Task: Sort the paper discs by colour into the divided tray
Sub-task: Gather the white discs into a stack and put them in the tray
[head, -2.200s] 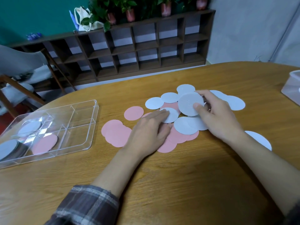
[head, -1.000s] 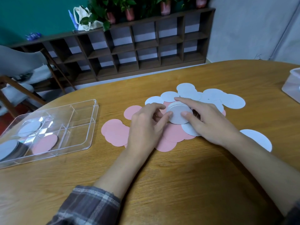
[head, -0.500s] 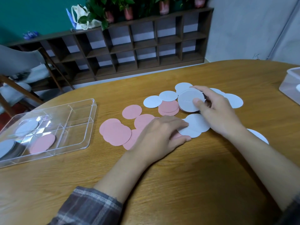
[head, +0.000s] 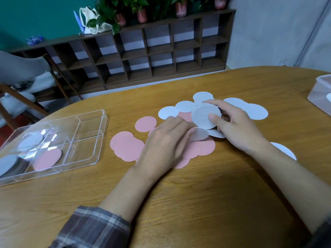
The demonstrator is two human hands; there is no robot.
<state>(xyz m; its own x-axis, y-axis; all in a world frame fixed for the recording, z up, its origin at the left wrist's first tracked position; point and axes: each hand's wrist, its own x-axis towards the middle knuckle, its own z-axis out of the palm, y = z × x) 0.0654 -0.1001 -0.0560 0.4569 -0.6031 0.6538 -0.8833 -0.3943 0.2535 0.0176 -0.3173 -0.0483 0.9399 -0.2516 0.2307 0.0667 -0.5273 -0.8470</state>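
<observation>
Pink discs (head: 128,147) and white discs (head: 256,111) lie scattered mid-table. My right hand (head: 240,129) grips a small stack of white discs (head: 202,115), thumb on top, tilted just above the pile. My left hand (head: 166,142) pinches a single white disc (head: 200,134) at its fingertips, just below that stack, over the pink ones. The clear divided tray (head: 100,140) sits at the left. It holds a pink disc (head: 47,159) in a near compartment and white discs (head: 30,142) in the left ones. My left hand hides part of the pink pile.
One white disc (head: 284,151) lies apart beside my right forearm. A clear plastic container (head: 320,93) stands at the table's right edge. A chair (head: 26,97) and a dark cubby shelf (head: 143,51) stand beyond the table's far edge.
My left hand has left the near pink discs and moved up and right with a white disc toward the stack. My right hand has kept the stack almost in place.
</observation>
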